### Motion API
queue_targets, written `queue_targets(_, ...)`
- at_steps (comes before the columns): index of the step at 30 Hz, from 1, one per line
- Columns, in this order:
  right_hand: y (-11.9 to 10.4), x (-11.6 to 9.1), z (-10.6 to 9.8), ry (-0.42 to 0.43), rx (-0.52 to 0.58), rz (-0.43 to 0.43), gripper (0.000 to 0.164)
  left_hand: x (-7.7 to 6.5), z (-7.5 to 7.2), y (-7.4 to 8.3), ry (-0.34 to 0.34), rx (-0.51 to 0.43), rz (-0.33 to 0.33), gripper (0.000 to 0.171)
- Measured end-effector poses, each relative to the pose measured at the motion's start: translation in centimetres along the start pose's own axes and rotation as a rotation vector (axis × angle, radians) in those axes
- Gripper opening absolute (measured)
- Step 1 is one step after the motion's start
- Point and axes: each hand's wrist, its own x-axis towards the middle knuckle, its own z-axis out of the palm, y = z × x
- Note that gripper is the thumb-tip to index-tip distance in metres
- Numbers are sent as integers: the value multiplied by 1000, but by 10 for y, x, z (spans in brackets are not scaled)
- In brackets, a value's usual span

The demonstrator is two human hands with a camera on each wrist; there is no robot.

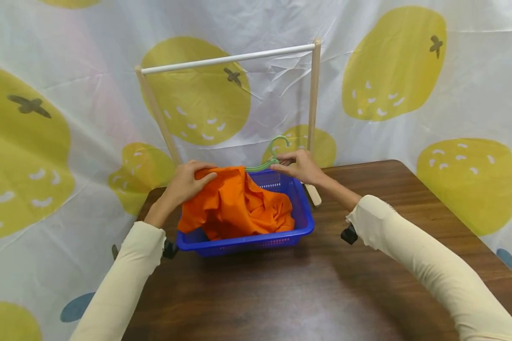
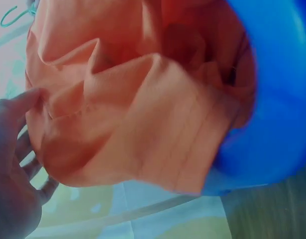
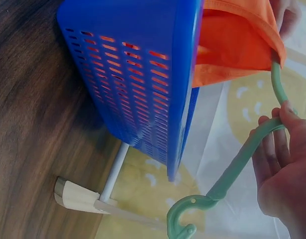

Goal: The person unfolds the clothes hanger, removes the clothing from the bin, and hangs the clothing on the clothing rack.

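Observation:
An orange shirt (image 1: 239, 203) lies bunched in a blue plastic basket (image 1: 243, 244), its upper left part lifted above the rim. My left hand (image 1: 188, 182) pinches that raised part between thumb and fingers; a stitched hem hangs below it in the left wrist view. In my right hand (image 1: 300, 166) is a light green clothes hanger (image 3: 240, 162), pinched along its bar. One end of the hanger runs inside the orange cloth, where its tip is hidden. The hook points up in the head view, just left of the right hand's fingers.
Behind the basket stands a rack with wooden posts (image 1: 314, 94) and a white crossbar (image 1: 228, 60). One wooden foot (image 1: 313, 194) of it sits close to the basket's right side. The brown table (image 1: 281, 293) extends toward me. A fruit-patterned curtain (image 1: 379, 142) hangs behind.

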Motion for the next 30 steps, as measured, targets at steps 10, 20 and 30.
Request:
queue_targets(10, -9, 3, 9, -8, -86, -50, 36, -2, 7, 6, 24, 28, 71, 17)
queue_targets(20, -21, 11, 20, -48, -50, -95, 35, 12, 19, 25, -10, 7, 108, 19)
queue_targets(30, -25, 17, 24, -26, 3, -41, 33, 20, 10, 31, 3, -20, 99, 26)
